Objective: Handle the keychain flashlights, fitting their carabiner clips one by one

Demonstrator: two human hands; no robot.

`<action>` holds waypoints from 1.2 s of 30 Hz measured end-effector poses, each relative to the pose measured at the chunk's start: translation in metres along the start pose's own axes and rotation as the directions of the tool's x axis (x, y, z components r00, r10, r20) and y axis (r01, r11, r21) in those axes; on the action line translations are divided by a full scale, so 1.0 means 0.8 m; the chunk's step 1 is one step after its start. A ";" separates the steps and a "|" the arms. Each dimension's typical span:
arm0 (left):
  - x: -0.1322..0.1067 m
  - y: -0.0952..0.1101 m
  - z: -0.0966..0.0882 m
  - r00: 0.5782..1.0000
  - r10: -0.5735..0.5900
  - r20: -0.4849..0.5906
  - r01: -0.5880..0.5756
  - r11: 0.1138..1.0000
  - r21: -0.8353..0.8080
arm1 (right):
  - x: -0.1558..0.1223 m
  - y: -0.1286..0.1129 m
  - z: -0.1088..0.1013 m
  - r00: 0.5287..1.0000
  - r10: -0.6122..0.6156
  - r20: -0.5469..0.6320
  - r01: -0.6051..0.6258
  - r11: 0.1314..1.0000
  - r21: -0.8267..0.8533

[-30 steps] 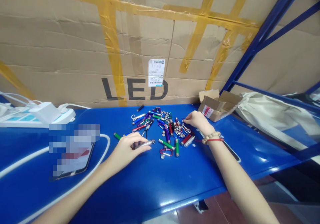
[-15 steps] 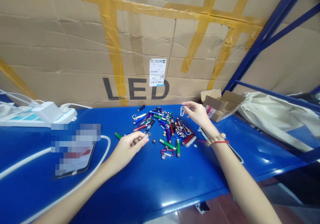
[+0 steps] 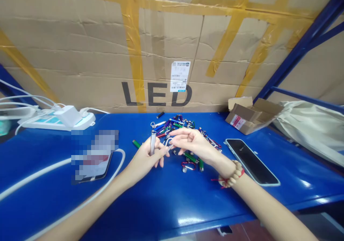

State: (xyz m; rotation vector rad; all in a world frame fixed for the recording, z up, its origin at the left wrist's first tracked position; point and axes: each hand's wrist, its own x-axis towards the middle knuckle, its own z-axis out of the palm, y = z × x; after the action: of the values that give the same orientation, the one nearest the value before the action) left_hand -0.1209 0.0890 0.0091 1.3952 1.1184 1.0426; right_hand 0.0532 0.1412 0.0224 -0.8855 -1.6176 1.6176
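Left hand (image 3: 145, 160) grip closed around silver tube (image 3: 153, 143), nearly upright above counter (image 3: 161, 205), before pile of coloured tubes (image 3: 176, 121). Right hand (image 3: 195, 144) grip pinches pale clip (image 3: 168, 140) beside it. Step: apparently bringing clip to tube; next move calls for fine alignment. Open room toward counter's front edge; phone (image 3: 252, 162) limits right side.
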 end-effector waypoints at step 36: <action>-0.011 -0.003 0.010 0.999 0.000 -0.035 -0.005 0.988 -0.156 | -0.009 0.015 0.027 0.945 -0.287 0.156 0.318 0.917 -0.239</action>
State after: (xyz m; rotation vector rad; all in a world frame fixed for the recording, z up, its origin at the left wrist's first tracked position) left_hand -0.1146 0.0790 0.0059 1.2591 1.0372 1.1349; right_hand 0.0391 0.1239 0.0107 -0.6328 -1.9757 1.2800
